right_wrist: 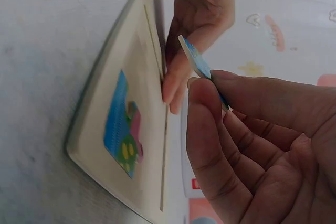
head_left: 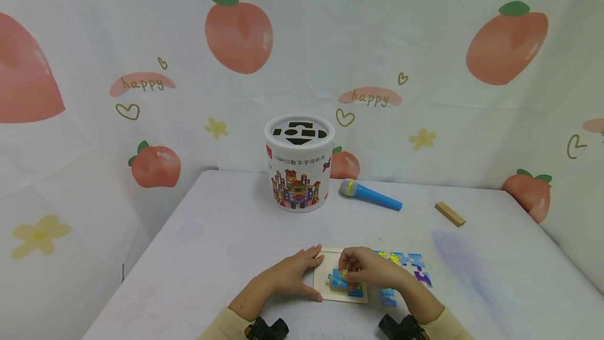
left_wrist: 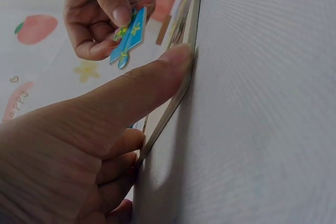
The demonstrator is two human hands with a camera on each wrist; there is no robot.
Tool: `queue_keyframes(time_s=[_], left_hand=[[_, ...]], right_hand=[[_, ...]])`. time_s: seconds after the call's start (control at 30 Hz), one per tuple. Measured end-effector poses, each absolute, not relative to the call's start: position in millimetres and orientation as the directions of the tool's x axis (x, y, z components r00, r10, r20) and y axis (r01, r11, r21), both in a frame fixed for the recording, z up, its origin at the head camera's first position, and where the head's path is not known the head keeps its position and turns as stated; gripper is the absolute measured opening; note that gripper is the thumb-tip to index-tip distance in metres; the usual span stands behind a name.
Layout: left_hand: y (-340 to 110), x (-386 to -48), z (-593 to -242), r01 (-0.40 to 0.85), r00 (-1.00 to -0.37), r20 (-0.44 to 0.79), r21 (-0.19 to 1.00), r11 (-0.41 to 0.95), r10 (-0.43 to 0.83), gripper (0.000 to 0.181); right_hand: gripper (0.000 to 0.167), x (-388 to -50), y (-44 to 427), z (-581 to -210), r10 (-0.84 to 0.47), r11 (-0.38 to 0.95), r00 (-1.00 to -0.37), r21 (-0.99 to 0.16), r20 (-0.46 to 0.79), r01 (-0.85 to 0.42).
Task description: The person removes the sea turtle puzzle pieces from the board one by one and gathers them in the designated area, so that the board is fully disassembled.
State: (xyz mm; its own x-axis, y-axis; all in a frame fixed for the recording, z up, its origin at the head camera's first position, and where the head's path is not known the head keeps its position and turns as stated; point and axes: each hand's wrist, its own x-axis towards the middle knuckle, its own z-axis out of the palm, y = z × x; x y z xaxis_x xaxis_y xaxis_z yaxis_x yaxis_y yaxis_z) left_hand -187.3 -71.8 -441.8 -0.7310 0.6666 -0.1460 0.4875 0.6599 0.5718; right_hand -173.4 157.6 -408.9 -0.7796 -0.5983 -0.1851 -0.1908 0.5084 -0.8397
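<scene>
My right hand (head_left: 365, 266) pinches a blue puzzle piece (left_wrist: 131, 34) with yellow-green flowers between thumb and fingers. The piece is tilted above a shallow wooden puzzle tray (head_left: 325, 265). Another piece (right_wrist: 119, 129), blue with green and pink, lies in the tray near a corner. Along the tray's left side rests my left hand (head_left: 294, 274), its thumb (left_wrist: 152, 77) on the near corner and its spread fingers touching farther up the edge. More loose puzzle pieces (head_left: 415, 260) lie right of the tray, partly hidden behind my right hand and forearm.
Behind the tray stands a white bucket (head_left: 299, 167) with a shape-hole lid. A blue toy microphone (head_left: 377, 197) lies to its right, and a small wooden block (head_left: 450, 214) farther right. A patterned cloth (head_left: 401, 41) hangs behind the white table (head_left: 212, 224).
</scene>
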Motion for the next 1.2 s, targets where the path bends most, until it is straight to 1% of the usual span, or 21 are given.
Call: queue_keyframes(time_s=[0.27,0.4,0.63,0.9,1.2], left_hand=[[-72,-188,-444,0.494,-0.73,-0.141,0.567,0.659,0.668,0.089],[-73,-188,-444,0.498,-0.729,-0.136,0.567,0.656,0.671,0.089],[-72,-188,-444,0.497,-0.728,-0.145,0.561,0.662,0.67,0.089],[-71,-187,-442,0.489,-0.734,-0.15,0.56,0.669,0.662,0.089],[-71,-189,-445,0.492,-0.733,-0.161,0.547,0.678,0.661,0.089]], right_hand=[[0.009,-173,163,-408,-0.598,0.458,-0.783,-0.874,-0.169,-0.161],[0.008,-172,165,-408,-0.596,0.448,-0.788,-0.879,-0.157,-0.163],[0.01,-170,170,-406,-0.592,0.422,-0.795,-0.891,-0.132,-0.166],[0.013,-165,176,-405,-0.584,0.438,-0.798,-0.885,-0.149,-0.156],[0.012,-159,184,-405,-0.565,0.462,-0.809,-0.874,-0.162,-0.147]])
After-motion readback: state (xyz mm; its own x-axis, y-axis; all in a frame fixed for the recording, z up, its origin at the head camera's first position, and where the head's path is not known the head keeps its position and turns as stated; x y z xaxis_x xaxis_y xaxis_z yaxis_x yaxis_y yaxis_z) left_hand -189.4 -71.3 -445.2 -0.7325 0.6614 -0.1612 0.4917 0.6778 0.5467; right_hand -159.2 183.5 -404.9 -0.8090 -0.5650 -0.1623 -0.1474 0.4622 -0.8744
